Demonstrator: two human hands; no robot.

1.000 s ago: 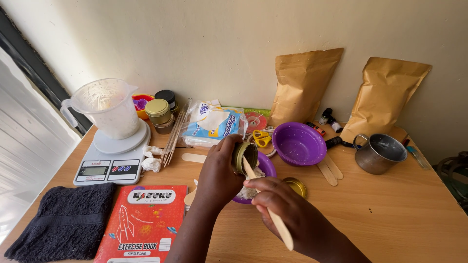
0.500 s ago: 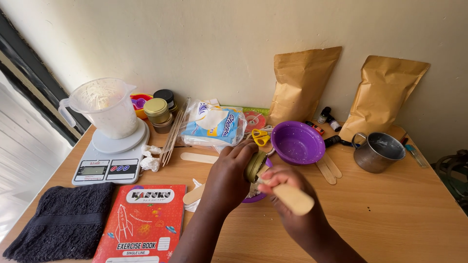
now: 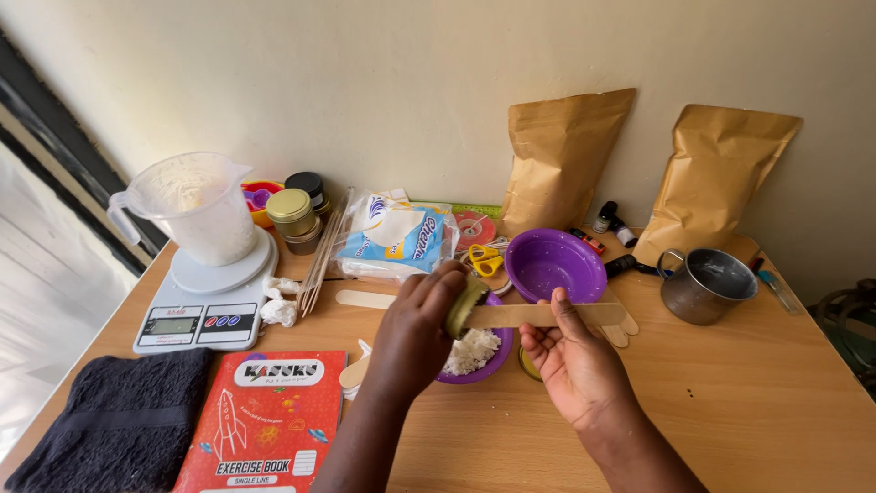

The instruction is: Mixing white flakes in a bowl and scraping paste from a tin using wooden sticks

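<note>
Above the purple bowl (image 3: pixel 488 363), left hand (image 3: pixel 415 329) grips a tilted gold tin (image 3: pixel 464 307); right hand (image 3: pixel 575 361) pinches a wooden stick (image 3: pixel 547 315) lying crosswise, its tip inside.

Upper left of the frame: plastic jug (image 3: pixel 196 205) on a white kitchen scale (image 3: pixel 208 292). Lower left: dark towel (image 3: pixel 100 422), red exercise book (image 3: pixel 265 420). Top right: two brown paper pouches (image 3: pixel 558 155) against the wall, metal mug (image 3: pixel 707 286) on the tabletop (image 3: pixel 776 402). Centre: empty purple colander bowl (image 3: pixel 554 265), yellow scissors (image 3: pixel 484 260).

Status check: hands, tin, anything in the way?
Left hand grips small gold tin, tilted over purple bowl. Right hand holds flat wooden stick in its mouth. Nothing blocking.
</note>
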